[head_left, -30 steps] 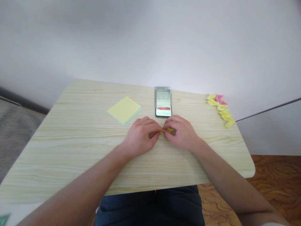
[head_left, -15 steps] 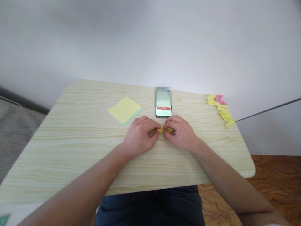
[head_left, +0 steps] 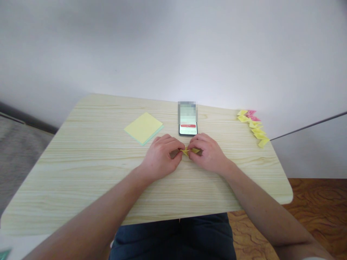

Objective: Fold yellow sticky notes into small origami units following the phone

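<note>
A small folded yellow paper [head_left: 185, 152] is held between my two hands, just above or on the table. My left hand [head_left: 164, 156] pinches its left end between thumb and fingers. On the other side, my right hand [head_left: 207, 153] grips it with thumb and fingertips, and a yellow tip pokes out beneath the fingers. The fingertips hide much of the folds. Right behind the hands lies a phone [head_left: 188, 129] with a lit screen, its upper part blurred out.
A stack of square paper sheets [head_left: 144, 127], yellow over green, lies left of the phone. Several folded yellow papers [head_left: 255, 125] and pink folded pieces [head_left: 252, 114] line the right back edge of the wooden table [head_left: 89, 151]. A white wall [head_left: 173, 50] stands behind.
Both hands keep their pinch on the folded yellow paper, with barely any finger movement. The whole view has shifted very slightly.
</note>
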Available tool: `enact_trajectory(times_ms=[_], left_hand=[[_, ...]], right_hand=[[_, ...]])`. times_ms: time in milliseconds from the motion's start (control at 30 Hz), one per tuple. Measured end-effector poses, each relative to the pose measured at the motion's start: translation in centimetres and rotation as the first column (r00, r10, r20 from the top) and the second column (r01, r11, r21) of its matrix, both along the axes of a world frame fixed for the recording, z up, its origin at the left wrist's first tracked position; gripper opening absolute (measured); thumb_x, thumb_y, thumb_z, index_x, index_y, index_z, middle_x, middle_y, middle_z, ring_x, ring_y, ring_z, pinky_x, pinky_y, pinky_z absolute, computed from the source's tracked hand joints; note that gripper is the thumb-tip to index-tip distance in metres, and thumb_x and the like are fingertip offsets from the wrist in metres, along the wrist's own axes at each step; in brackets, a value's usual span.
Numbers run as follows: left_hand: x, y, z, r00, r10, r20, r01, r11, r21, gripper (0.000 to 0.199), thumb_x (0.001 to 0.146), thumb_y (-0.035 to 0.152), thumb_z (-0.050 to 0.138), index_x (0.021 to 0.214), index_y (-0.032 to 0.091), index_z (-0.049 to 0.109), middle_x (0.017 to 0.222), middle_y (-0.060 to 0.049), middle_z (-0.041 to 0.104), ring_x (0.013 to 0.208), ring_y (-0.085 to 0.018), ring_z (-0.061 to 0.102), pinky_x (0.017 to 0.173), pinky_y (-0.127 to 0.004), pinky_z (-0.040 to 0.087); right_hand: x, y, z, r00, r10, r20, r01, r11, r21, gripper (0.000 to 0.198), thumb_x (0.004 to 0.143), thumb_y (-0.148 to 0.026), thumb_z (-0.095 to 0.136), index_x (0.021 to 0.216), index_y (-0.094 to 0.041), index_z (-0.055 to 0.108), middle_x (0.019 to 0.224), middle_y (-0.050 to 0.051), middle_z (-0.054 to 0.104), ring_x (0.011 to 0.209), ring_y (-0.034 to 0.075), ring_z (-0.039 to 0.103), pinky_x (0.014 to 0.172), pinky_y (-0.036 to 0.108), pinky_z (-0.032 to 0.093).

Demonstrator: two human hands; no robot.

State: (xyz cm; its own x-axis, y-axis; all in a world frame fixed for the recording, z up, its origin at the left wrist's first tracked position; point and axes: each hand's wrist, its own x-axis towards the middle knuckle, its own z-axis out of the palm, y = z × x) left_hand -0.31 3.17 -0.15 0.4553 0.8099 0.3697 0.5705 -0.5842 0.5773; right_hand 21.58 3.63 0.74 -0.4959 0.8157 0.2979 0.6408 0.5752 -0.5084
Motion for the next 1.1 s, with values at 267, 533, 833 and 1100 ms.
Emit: enact_trajectory(times_ms=[267, 533, 833, 1100], left_hand=[[0.0, 0.0, 0.0, 1.0, -0.012, -0.003, 0.012, 1.0, 0.007, 0.015, 0.084, 0.013, 0.063, 0.092, 0.023, 0.071, 0.091, -0.003, 0.074, 0.092, -0.023, 0.062, 0.082, -0.039, 0.046], [0.0, -0.1, 0.2, 0.999, -0.015, 0.047, 0.017, 0.999, -0.035, 0.033, 0.086, 0.016, 0.062, 0.118, 0.025, 0.068, 0.1, -0.004, 0.073, 0.098, -0.024, 0.063, 0.089, -0.041, 0.048], [0.0, 0.0, 0.0, 0.999, -0.025, 0.02, 0.026, 0.999, -0.031, 0.019, 0.091, 0.023, 0.061, 0.108, 0.022, 0.07, 0.099, -0.004, 0.072, 0.099, -0.023, 0.062, 0.091, -0.041, 0.049], [-0.2, 0.3, -0.1, 0.999, -0.03, -0.016, 0.029, 0.999, -0.029, 0.016, 0.092, 0.03, 0.061, 0.104, 0.024, 0.07, 0.099, -0.004, 0.072, 0.099, -0.024, 0.063, 0.089, -0.041, 0.049]], right_hand=[[0.5, 0.0, 0.2, 0.997, 0.017, -0.072, -0.019, 1.0, -0.023, 0.013, 0.083, -0.011, 0.067, 0.089, -0.023, 0.07, 0.093, 0.005, 0.071, 0.092, 0.022, 0.065, 0.086, 0.039, 0.053], [1.6, -0.4, 0.9, 0.998, -0.055, -0.04, 0.054, 0.998, -0.028, 0.009, 0.086, -0.017, 0.07, 0.088, -0.023, 0.076, 0.093, 0.005, 0.068, 0.089, 0.02, 0.064, 0.082, 0.035, 0.053], [12.1, 0.7, 1.7, 0.936, -0.351, 0.007, 0.351, 0.935, 0.053, 0.005, 0.086, -0.026, 0.072, 0.085, -0.023, 0.075, 0.085, 0.003, 0.069, 0.083, 0.021, 0.062, 0.079, 0.037, 0.049], [21.8, 5.9, 2.2, 0.817, -0.543, 0.195, 0.502, 0.836, 0.223, 0.013, 0.084, -0.035, 0.074, 0.088, -0.024, 0.08, 0.108, 0.009, 0.069, 0.109, 0.028, 0.06, 0.103, 0.046, 0.045]])
